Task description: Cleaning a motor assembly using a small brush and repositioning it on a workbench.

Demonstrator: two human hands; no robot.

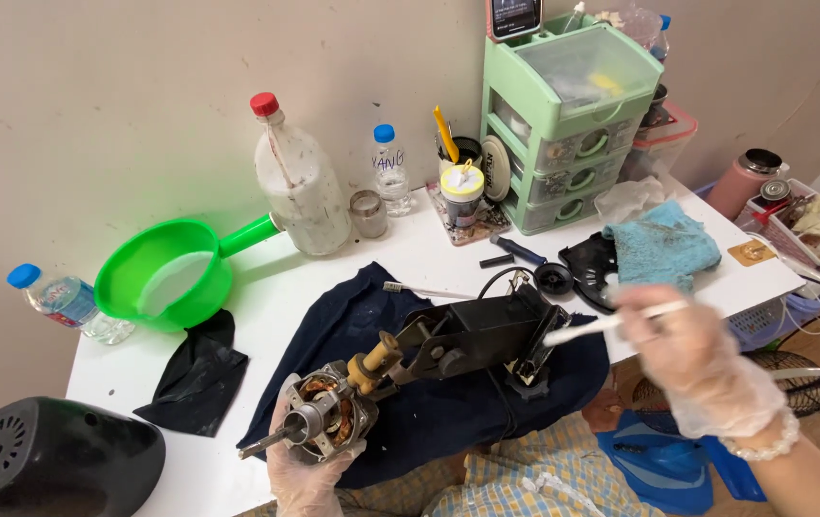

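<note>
down at the bottom edge, closest to me, my left hand (307, 469) in its thin clear glove is wrapped around the fan motor (326, 414), fingers clamped on the front end where the copper windings and the bare shaft stick out toward the lower left. the motor runs up and to the right into its black housing bracket (475, 337), and the whole assembly rests on a dark blue cloth (362, 321) spread over the white table (266, 287).

my right hand (692, 349), also gloved and a bit blurred, is closed on the handle of a white toothbrush (601, 324); its head touches the right end of the black bracket.

around it: a black rear cover (46, 460) at lower left, a black rag (195, 373), a green scoop (166, 273) with water in it, a small water bottle (66, 302) lying beside it, a cloudy bottle with a red cap (297, 191), a green drawer unit (573, 124) against the wall, and a blue towel (664, 244) well to the right of the motor.
</note>
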